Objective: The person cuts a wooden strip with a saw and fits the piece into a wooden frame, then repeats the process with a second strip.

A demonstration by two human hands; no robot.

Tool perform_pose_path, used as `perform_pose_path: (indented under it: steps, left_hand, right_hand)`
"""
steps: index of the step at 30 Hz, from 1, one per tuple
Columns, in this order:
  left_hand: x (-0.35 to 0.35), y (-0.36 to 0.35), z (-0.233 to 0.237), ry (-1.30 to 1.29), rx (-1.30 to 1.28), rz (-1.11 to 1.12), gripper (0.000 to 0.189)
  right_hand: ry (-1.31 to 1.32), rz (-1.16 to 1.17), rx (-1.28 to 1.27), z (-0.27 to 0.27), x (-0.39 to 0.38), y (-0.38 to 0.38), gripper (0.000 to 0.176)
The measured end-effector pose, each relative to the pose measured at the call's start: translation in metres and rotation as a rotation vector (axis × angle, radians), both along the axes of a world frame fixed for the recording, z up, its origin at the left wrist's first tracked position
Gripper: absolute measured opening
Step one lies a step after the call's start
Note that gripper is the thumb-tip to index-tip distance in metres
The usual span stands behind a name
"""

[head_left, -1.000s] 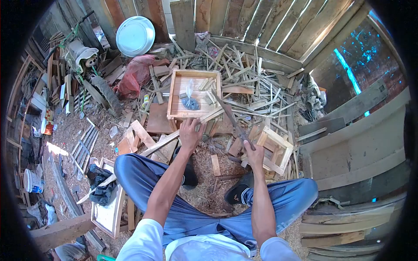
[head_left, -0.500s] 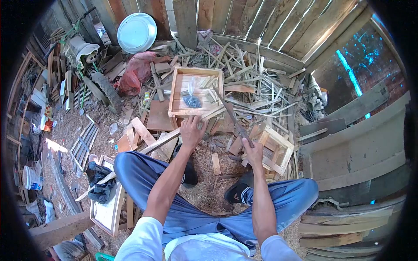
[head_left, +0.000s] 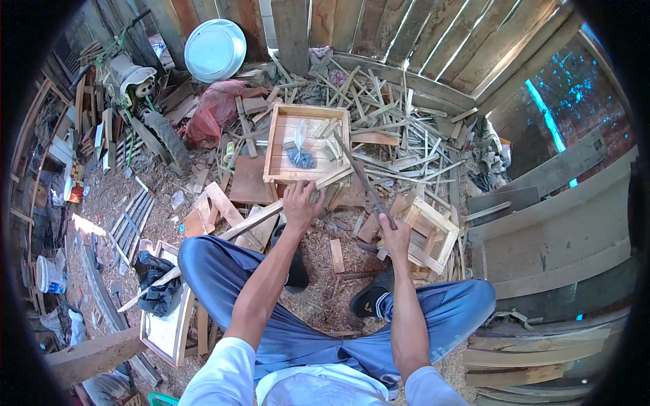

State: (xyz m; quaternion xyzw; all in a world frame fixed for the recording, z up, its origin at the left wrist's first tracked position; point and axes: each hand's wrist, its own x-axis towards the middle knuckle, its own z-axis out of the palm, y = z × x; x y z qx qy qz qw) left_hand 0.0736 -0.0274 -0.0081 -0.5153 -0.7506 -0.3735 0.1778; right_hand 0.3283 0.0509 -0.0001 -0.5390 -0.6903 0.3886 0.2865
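Note:
My left hand [head_left: 301,205] is closed around a long wooden strip [head_left: 261,218], which slants from near my left knee up toward the front of a shallow wooden box [head_left: 273,152]. In my right hand [head_left: 395,233] is a long dark-bladed tool [head_left: 362,174], its tip pointing up and away and its blade crossing close to the strip's far end. Its exact kind does not show clearly. Inside the box lie a plastic bag of small dark pieces [head_left: 300,158] and several short wood pieces [head_left: 328,128].
A small wooden frame [head_left: 443,227] sits right of my right hand. Behind the box spreads a heap of thin offcuts [head_left: 413,145]. A white basin [head_left: 215,51] leans on the plank wall. Another wooden tray [head_left: 177,338] with a black bag [head_left: 157,281] lies left.
The blade has shifted slightly against the strip's far end. Both hands keep their grips, and the whole view has moved a little.

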Motion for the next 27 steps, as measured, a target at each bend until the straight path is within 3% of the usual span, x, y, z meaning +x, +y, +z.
perform_pose_path:
  steps: [8, 14, 21, 27]
  left_hand:
    - [0.001, 0.002, -0.003, 0.033, 0.02, 0.028, 0.023]
    - [-0.003, -0.001, 0.0, -0.046, 0.014, -0.016, 0.024]
    - [-0.005, -0.003, 0.0, -0.069, 0.008, -0.061, 0.025]
    - [-0.007, -0.005, 0.0, -0.184, 0.004, -0.086, 0.029]
  right_hand:
    - [0.051, -0.018, -0.007, 0.012, -0.011, -0.012, 0.055]
    - [0.031, -0.034, 0.07, 0.058, -0.033, -0.045, 0.051]
    - [0.023, 0.092, 0.053, 0.074, -0.053, -0.078, 0.047]
    - [-0.044, 0.107, -0.007, 0.085, -0.052, -0.084, 0.055]
